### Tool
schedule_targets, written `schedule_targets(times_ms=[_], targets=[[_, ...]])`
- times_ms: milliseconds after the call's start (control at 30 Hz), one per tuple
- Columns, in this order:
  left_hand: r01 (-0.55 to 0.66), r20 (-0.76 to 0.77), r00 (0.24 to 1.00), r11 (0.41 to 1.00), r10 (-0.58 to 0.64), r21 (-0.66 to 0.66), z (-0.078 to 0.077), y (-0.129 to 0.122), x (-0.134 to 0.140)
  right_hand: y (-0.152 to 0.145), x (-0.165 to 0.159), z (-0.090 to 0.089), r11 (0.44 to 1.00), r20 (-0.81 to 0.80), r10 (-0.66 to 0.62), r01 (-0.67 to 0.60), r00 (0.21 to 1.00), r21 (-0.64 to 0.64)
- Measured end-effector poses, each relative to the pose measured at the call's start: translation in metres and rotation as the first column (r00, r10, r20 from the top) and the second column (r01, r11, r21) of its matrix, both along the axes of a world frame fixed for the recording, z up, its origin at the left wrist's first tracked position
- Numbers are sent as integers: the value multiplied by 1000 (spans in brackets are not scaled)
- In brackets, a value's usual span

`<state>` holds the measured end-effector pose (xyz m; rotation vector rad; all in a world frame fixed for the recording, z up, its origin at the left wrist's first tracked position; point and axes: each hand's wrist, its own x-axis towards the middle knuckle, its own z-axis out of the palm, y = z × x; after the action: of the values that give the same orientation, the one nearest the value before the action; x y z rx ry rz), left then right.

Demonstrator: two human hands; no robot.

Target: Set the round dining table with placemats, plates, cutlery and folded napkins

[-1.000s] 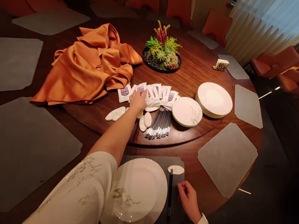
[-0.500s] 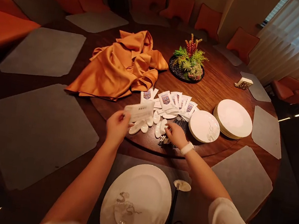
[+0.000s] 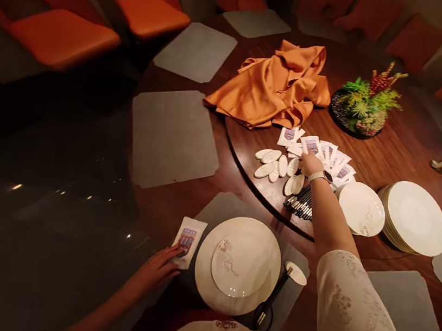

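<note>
My left hand (image 3: 162,262) rests its outstretched fingers on the lower edge of a white paper packet (image 3: 189,238) with a printed picture, lying left of the large plate (image 3: 206,265). A smaller plate (image 3: 240,261) with a grey design sits on the large one. My right hand (image 3: 311,164) reaches over the turntable to the fanned white packets (image 3: 332,152), touching the nearest; its fingertips are mostly hidden. Small white oval rests (image 3: 267,170) lie left of that hand, and black chopsticks (image 3: 301,203) lie under the right forearm.
Stacked small plates (image 3: 361,207) and stacked large plates (image 3: 419,215) stand on the turntable. A crumpled orange cloth (image 3: 276,91) and a plant arrangement (image 3: 367,106) are farther back. Chopsticks (image 3: 278,291) lean on an oval rest (image 3: 297,273) beside the plates. Grey placemats (image 3: 173,139) ring the table.
My left hand has brought the packet down from above the turntable to the left of the plates. My right hand has moved from the oval rests to the packets. The view has swung left.
</note>
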<state>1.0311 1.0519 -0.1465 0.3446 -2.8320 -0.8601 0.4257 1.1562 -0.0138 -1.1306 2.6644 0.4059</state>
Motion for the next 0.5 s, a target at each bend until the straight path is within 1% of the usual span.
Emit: schedule_targets(times_ms=[33,67,167,200,267,300,333,367,400,467,500], targets=[[11,29,1000,1000,-11,7,0,1,2,1,1,0,1000,-8,16,-16,1000,0],[-10,53,999,1000,10,13,1,1,1,3,3,-1,1000,-17,27,-27,1000,-3],[-158,104,982,987,157,8,4,-1,-13,9,12,0,999,-30,27,-28,999,-25],[-176,119,977,984,174,5,3,-3,-17,12,15,0,999,-33,18,-19,999,-45],[-122,148,982,993,119,10,1,-9,-23,16,23,3,991,-46,-10,4,999,-134],[-73,159,985,997,69,16,-1,-12,-24,19,27,5,978,-55,-28,16,998,-208],[-27,165,986,999,23,21,-3,-15,-24,22,32,7,953,-60,-50,29,997,-303],[12,169,986,1000,-16,23,-4,-19,-23,27,37,9,910,-60,-77,46,995,-413],[45,172,984,999,-49,23,-6,-22,-22,32,42,11,848,-50,-109,66,993,-526],[105,178,978,994,-106,16,-8,-27,-20,50,59,13,687,-7,-156,103,988,-719],[135,181,974,991,-134,7,-9,-29,-20,63,70,13,600,29,-170,126,985,-790]])
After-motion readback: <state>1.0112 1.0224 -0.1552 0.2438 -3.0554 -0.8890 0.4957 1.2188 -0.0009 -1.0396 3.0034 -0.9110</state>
